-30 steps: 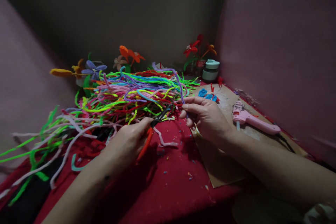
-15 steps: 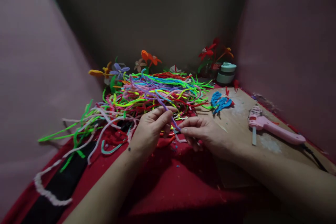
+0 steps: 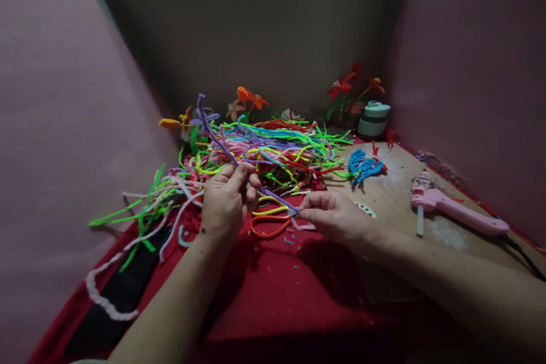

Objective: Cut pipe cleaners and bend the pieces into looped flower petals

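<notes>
1 purple fuzzy stem (image 3: pixel 276 195) in front of colorful pile (image 3: pixel 273 145), left hand (image 3: pixel 226 200) grip clamped mid-length, right hand (image 3: pixel 336 217) grip pinching near 1 end, pink glue gun (image 3: pixel 463 213) right of pile.

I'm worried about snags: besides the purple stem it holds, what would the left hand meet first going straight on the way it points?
Probably the heap of fuzzy coloured stems, beyond the left hand; depth is hard to judge from this single view.
</notes>
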